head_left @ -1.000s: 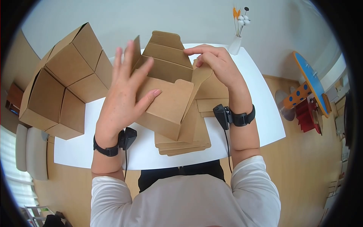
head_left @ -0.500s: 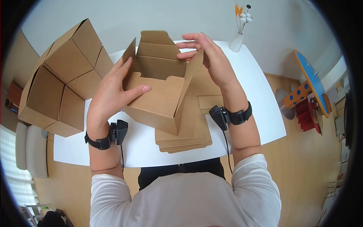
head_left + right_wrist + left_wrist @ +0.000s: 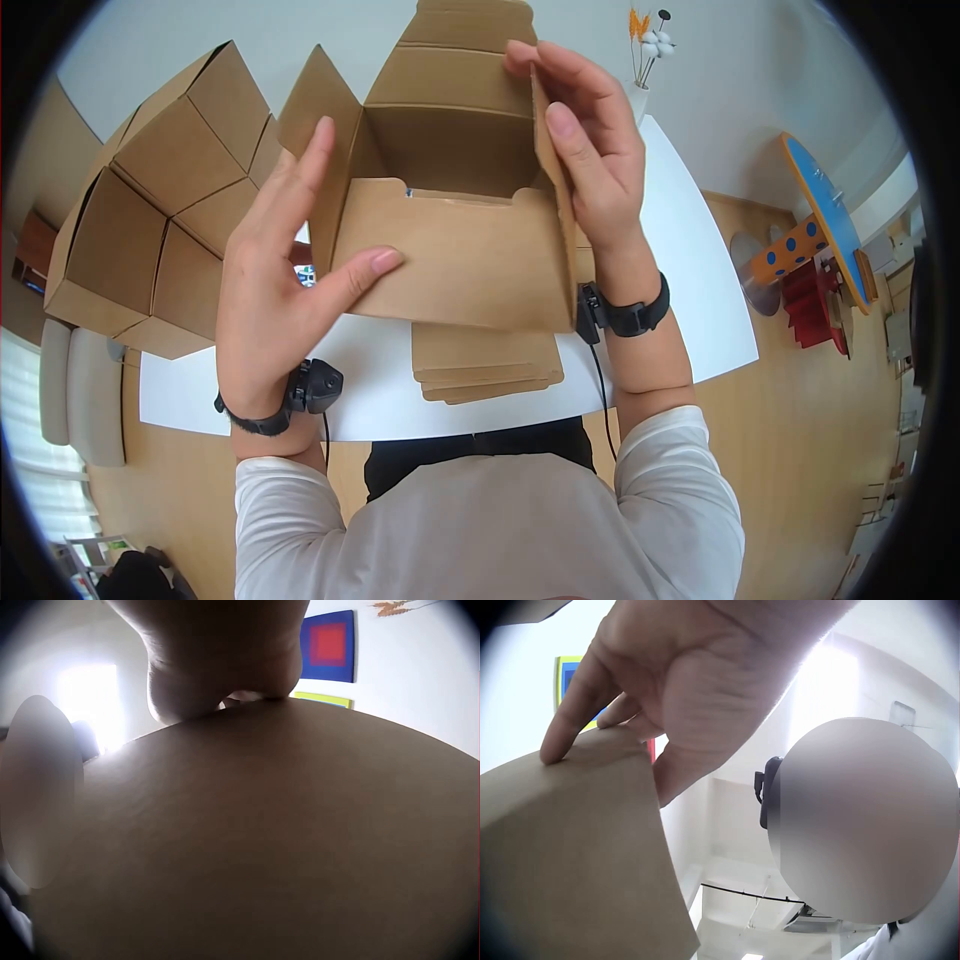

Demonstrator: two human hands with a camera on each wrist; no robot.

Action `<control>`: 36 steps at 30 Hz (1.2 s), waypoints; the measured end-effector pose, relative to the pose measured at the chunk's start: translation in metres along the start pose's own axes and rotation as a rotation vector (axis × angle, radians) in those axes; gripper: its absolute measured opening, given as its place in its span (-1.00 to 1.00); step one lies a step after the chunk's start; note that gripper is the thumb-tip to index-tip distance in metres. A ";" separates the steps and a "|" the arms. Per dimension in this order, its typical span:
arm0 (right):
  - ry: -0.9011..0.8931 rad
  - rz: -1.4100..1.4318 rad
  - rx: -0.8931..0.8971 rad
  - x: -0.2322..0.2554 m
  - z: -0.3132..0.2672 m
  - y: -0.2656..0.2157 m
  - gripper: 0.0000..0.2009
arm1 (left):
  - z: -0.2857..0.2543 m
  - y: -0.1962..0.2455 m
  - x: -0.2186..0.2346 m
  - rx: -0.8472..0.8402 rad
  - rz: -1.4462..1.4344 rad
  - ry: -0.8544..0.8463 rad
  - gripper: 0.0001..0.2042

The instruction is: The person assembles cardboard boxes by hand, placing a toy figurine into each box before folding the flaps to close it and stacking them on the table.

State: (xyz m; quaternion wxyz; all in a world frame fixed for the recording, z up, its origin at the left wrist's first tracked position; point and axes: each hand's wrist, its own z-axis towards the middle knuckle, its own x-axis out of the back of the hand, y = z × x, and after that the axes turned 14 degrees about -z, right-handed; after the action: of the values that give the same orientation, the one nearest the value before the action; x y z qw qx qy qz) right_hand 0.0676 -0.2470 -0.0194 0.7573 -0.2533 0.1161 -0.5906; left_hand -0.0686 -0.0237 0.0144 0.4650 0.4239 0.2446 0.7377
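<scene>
An open cardboard box is held up over the table, its opening tilted toward me. Its back flap stands up, and side flaps stick out left and right. My left hand holds the front left corner, thumb across the front panel and fingers along the left side. In the left wrist view, fingertips rest on the brown panel. My right hand grips the box at its back right corner, thumb against the right flap and fingertips by the back flap. Cardboard hides much of that hand in the right wrist view.
Below the box, a stack of flat cardboard pieces lies on the white table. Several closed cardboard boxes stand grouped at the left. A white vase with dried stems is at the back right.
The box has come up, turned more squarely and tilted toward me. My left hand, spread out earlier, has settled on its left side; my right hand has closed in on the right flap.
</scene>
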 end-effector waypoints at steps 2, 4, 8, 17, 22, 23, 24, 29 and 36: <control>-0.040 -0.009 -0.035 0.008 0.003 0.004 -0.65 | -0.004 0.001 -0.005 -0.033 0.076 -0.038 -0.16; -0.097 -0.098 -0.123 0.012 0.001 0.017 -0.66 | 0.000 -0.005 -0.013 -0.075 0.118 -0.120 -0.27; -0.150 -0.258 -0.127 0.018 0.002 0.042 -0.64 | 0.007 -0.017 -0.015 -0.114 0.269 -0.289 -0.37; 0.061 -0.457 -0.356 0.009 0.000 0.045 -0.33 | 0.011 -0.025 -0.007 -0.183 0.303 -0.399 -0.30; -0.104 0.139 -0.770 0.015 0.003 0.040 -0.51 | 0.013 -0.024 -0.007 -0.194 0.264 -0.376 -0.30; -0.094 0.076 -0.691 0.017 0.006 0.032 -0.59 | 0.011 -0.020 -0.009 -0.236 0.286 -0.351 -0.30; -0.085 0.013 -0.613 0.019 0.009 0.022 -0.66 | 0.008 -0.014 -0.010 -0.276 0.306 -0.325 -0.30; 0.010 0.025 -0.335 0.026 0.016 -0.001 -0.69 | 0.000 0.004 -0.015 -0.338 0.356 -0.256 -0.27; -0.055 0.065 -0.616 0.028 0.009 0.044 -0.70 | 0.013 -0.023 -0.021 -0.282 0.313 -0.278 -0.33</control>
State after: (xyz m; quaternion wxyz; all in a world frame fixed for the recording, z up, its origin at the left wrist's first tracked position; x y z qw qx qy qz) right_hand 0.1160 -0.2640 -0.0315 0.6663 -0.4828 0.2772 -0.4962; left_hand -0.0425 -0.0324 -0.0045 0.4290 0.4849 0.0042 0.7621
